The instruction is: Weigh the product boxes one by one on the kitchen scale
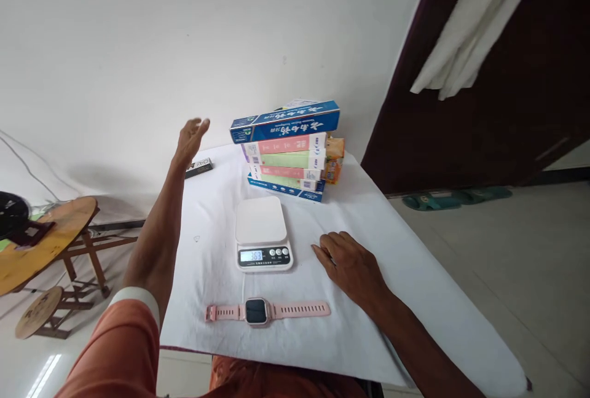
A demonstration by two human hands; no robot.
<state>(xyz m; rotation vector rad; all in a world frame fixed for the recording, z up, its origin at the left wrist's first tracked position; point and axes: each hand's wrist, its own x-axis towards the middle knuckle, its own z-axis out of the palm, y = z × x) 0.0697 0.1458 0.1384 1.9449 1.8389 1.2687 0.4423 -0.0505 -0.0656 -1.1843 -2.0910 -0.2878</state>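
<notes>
My left hand [190, 140] is raised over the far left of the table, fingers loosely stretched and nothing in them. Below it, partly covered, lies a small black box [199, 168]. My right hand [349, 263] rests on the white cloth right of the scale, its fingers curled in with nothing visible in them. A white digital scale [261, 223] sits mid-table; its pan is bare and the display [251, 256] appears to read 363. In front of it a pink-strapped smartwatch [256, 311] lies stretched out flat, dark screen up.
Behind the scale, a stack of boxes [286, 155] has a blue toothpaste box [286, 122] on top. An orange packet [335, 161] stands beside it. Left are a wooden table [69, 226] and a stool [40, 312]. Green slippers [431, 202] lie on the floor at right.
</notes>
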